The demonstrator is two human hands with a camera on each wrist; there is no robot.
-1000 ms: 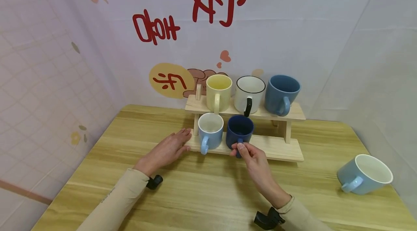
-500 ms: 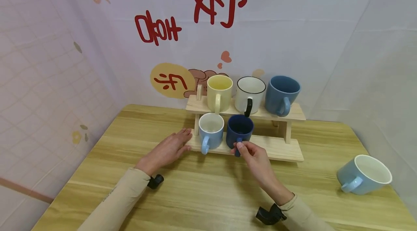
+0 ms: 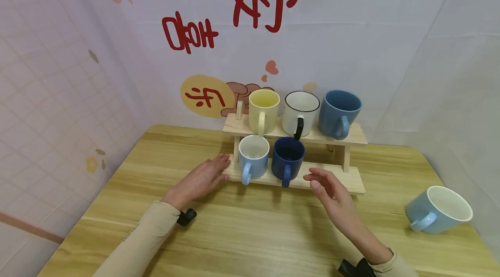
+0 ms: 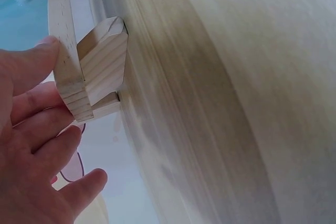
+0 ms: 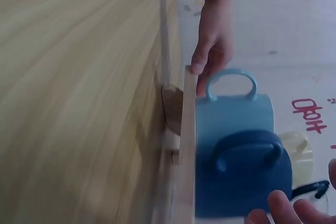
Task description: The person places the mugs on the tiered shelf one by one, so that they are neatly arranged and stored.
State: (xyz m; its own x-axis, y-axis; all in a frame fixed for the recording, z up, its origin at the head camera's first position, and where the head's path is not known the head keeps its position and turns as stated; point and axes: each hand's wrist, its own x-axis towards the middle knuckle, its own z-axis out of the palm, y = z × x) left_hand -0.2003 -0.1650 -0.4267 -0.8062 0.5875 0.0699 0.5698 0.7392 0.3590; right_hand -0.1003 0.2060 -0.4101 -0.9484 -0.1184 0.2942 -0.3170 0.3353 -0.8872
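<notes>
My right hand [image 3: 333,201] is off to the right of a dark blue mug [image 3: 288,159], its fingers loosely bent and nothing between them. That mug stands upright on the lower board of a wooden two-tier rack [image 3: 332,175], handle toward me. Left of it is a light blue mug [image 3: 254,159] with a white inside, its handle also facing front. My left hand [image 3: 201,181] rests at the lower board's left end. In the left wrist view, the thumb lies against the board [image 4: 65,51] and the other fingers spread past its end.
On the upper tier stand a yellow mug [image 3: 264,112], a white mug [image 3: 300,114] with black rim and handle, and a blue mug [image 3: 339,114]. Another light blue mug [image 3: 438,209] sits on the wooden table [image 3: 242,233] at far right. A printed cloth [image 3: 332,51] hangs behind.
My right hand has let go of the dark blue mug's handle and moved away to the right, after the handle turned slightly left. The left hand has stayed at the rack's end.
</notes>
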